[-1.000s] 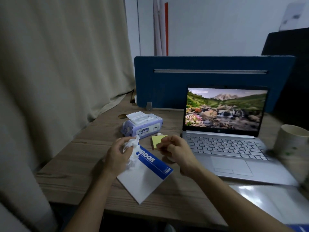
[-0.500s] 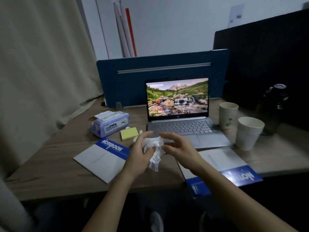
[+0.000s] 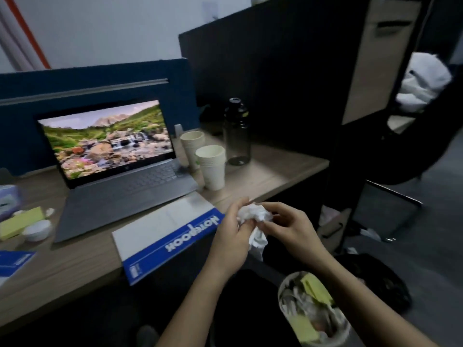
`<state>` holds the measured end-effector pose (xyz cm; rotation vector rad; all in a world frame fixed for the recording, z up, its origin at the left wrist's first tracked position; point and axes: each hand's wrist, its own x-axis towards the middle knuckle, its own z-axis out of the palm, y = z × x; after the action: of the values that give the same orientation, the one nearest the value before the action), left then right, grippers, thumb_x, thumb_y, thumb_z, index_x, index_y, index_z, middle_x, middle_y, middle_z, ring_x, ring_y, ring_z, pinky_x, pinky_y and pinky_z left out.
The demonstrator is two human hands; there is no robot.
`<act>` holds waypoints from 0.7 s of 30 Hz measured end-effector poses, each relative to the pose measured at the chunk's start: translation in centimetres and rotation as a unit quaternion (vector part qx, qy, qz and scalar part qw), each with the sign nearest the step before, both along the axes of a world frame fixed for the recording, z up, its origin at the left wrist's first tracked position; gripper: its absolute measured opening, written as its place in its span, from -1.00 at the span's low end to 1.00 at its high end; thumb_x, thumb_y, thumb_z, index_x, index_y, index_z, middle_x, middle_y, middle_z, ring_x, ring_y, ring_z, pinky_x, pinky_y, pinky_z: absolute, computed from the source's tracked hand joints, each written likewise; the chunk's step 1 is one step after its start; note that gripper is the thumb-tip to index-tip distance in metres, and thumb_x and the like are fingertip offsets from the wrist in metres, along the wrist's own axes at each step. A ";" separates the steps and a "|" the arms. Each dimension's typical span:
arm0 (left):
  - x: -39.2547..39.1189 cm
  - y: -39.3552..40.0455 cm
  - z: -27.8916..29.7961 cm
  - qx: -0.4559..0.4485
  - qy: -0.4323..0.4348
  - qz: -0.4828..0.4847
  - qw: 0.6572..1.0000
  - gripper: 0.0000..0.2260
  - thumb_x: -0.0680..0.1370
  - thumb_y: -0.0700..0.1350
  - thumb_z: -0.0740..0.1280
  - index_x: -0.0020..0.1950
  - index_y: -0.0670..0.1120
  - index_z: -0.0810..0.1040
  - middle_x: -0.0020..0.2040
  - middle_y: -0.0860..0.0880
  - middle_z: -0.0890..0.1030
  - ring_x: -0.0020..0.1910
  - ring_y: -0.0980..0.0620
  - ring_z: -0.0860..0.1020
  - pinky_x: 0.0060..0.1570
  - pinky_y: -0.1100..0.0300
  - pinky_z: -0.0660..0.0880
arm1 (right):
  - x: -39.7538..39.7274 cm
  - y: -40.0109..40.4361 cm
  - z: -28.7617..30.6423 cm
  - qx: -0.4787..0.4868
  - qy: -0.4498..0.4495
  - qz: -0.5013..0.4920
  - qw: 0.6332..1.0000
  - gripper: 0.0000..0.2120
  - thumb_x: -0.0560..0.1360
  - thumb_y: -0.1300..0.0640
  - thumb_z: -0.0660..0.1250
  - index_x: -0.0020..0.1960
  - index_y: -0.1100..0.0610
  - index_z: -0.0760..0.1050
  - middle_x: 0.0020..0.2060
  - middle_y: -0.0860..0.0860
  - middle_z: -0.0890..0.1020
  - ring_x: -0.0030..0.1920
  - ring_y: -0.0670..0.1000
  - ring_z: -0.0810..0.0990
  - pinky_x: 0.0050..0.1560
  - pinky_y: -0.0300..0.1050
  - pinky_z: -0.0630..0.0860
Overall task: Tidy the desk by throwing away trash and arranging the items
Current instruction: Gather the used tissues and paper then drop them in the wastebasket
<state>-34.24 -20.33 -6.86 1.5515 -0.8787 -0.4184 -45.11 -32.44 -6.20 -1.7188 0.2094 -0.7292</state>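
A crumpled white tissue (image 3: pixel 255 221) is held between both hands, just past the desk's front right edge. My left hand (image 3: pixel 231 235) grips it from the left and below. My right hand (image 3: pixel 288 224) pinches its right side with curled fingers. Below and to the right, on the floor, stands a small round bin (image 3: pixel 284 290) with white paper scraps and yellow sticky notes inside. On the wooden desk (image 3: pixel 263 176) lie a blue-and-white notebook (image 3: pixel 165 226), a second notebook (image 3: pixel 12 261) at the far left, a yellow sticky pad (image 3: pixel 20 221) and small white scraps (image 3: pixel 37 229).
An open laptop (image 3: pixel 112 156) shows a landscape. Two stacks of paper cups (image 3: pixel 211 166) and a dark bottle (image 3: pixel 236 131) stand to its right. A wet-wipes pack (image 3: pixel 7 199) sits at the left edge. Dark partitions rise behind, and a chair (image 3: pixel 411 146) stands to the right.
My view has swung right and down, bringing the bin into sight. Both hands carried the tissue from over the desk front to the right, above the floor near the bin.
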 end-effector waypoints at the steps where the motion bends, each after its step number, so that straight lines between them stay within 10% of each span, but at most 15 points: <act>1: -1.0 -1.5 -0.7 0.008 0.000 -0.013 1.000 -0.67 0.55 0.04 0.28 0.30 0.31 0.44 0.23 0.13 0.62 0.20 0.18 0.59 0.26 0.01 0.52 | -1.4 -1.1 -0.7 0.010 0.003 -0.019 1.000 -0.71 0.47 0.32 0.43 0.15 0.10 0.63 -0.01 0.06 0.73 -0.01 0.09 0.71 -0.02 -0.12 0.59; 7: -5.8 -7.4 -7.2 0.048 0.042 -0.043 0.997 -0.71 0.56 -0.04 0.35 0.26 0.20 0.49 0.12 0.15 0.65 0.08 0.16 0.64 0.01 0.19 0.60 | -7.4 -5.7 -6.8 0.059 0.063 -0.099 0.991 -0.80 0.45 0.20 0.46 0.06 0.03 0.65 -0.18 0.00 0.72 -0.22 -0.07 0.67 -0.24 -0.28 0.51; 12: -6.5 -9.6 -14.2 0.133 0.089 -0.012 0.987 -0.83 0.43 0.02 0.50 -0.08 0.14 0.53 -0.16 0.18 0.65 -0.23 0.22 0.63 -0.36 0.34 0.51 | -9.4 -7.9 -14.2 0.088 0.153 -0.124 0.976 -0.85 0.45 0.16 0.46 0.00 -0.01 0.64 -0.16 0.03 0.71 -0.17 0.00 0.68 -0.16 -0.05 0.60; 21: -5.3 -12.3 -25.6 0.296 0.118 -0.061 0.946 -0.86 0.50 -0.04 0.45 -0.09 0.17 0.51 -0.12 0.14 0.66 -0.12 0.17 0.62 -0.24 0.24 0.52 | -8.4 -9.1 -25.9 0.171 0.300 -0.156 0.925 -0.94 0.45 0.09 0.45 -0.08 0.02 0.61 -0.24 0.13 0.68 -0.33 0.09 0.66 -0.39 0.04 0.55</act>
<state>-39.49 -32.59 -32.51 1.9420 -0.6920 -1.0074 -53.48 -41.50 -32.09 -1.5388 0.9967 -0.3369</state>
